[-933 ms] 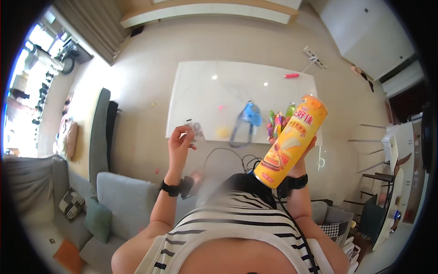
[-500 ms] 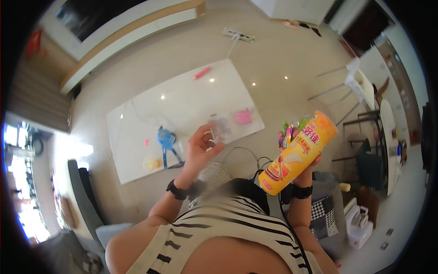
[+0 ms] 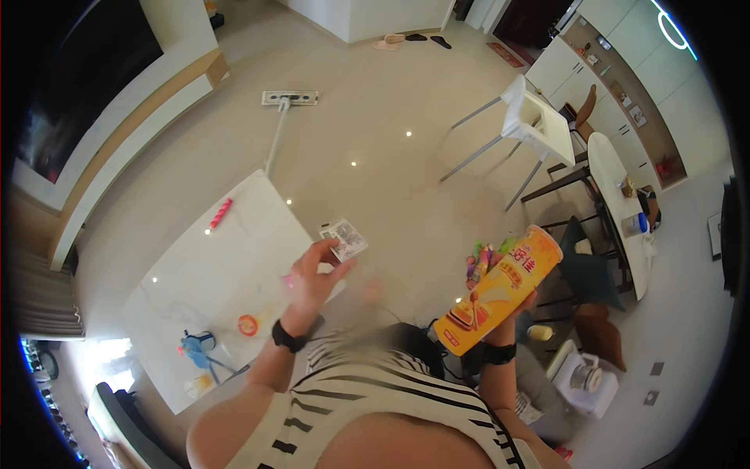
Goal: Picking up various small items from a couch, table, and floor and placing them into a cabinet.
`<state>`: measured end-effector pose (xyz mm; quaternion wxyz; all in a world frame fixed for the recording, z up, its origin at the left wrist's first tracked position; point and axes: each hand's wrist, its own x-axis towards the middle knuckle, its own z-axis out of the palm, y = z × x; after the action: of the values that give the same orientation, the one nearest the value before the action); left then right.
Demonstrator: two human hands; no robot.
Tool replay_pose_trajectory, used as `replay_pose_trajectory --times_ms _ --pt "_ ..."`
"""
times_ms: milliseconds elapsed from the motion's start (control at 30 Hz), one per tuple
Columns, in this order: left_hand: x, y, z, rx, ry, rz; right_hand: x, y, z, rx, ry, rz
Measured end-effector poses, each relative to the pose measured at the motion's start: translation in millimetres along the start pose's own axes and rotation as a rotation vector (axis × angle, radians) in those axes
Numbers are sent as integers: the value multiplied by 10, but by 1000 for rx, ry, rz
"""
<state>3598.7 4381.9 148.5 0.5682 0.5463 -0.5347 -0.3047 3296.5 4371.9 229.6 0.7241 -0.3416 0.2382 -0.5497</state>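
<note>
My left hand [image 3: 314, 275] pinches a small flat, clear packet with grey print [image 3: 344, 239] between thumb and fingers, above the right edge of the white table [image 3: 168, 293]. My right hand [image 3: 522, 306] is wrapped round a tall yellow-orange snack canister [image 3: 500, 291], which is tilted with its top up to the right. Several small colourful wrapped pieces [image 3: 478, 264] show beside the canister, held in the same hand. Part of a pink item [image 3: 289, 281] peeks out behind my left hand.
On the table lie a pink stick-shaped item [image 3: 221, 213], an orange-red ring-like disc [image 3: 248, 325] and a blue item with dark straps [image 3: 197, 352]. A flat mop [image 3: 289, 98] lies beyond it. At right stand a white high chair [image 3: 535, 125] and a dining table [image 3: 617, 203].
My view has turned right, so the table sits lower left. The packet in my left hand has moved toward the table's right edge. My right hand keeps hold of the canister.
</note>
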Motion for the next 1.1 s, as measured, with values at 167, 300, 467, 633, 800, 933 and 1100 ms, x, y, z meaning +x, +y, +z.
replay_pose_trajectory --times_ms 167,300,467,633,800,933,1100 --pt "511 523 60 -262 -178 -105 120 -351 350 157 -10 -46" --pt "1418 1266 779 -885 -263 -359 660 -976 -223 141 -194 -90" --pt "2456 1574 1586 -1755 -170 -920 1677 -1631 -849 268 73 -133" --pt "3588 1630 1913 -1343 -92 -682 3162 -2048 -1192 264 -247 -56" --pt "4630 1666 2423 -837 -17 -429 4596 -2544 -1400 178 -151 -70" --pt "5701 1353 2553 -758 4 -401 5729 -2597 -1792 193 -186 -120" --pt "7116 1041 2838 -723 44 -203 6950 -2750 -2224 233 -205 -198"
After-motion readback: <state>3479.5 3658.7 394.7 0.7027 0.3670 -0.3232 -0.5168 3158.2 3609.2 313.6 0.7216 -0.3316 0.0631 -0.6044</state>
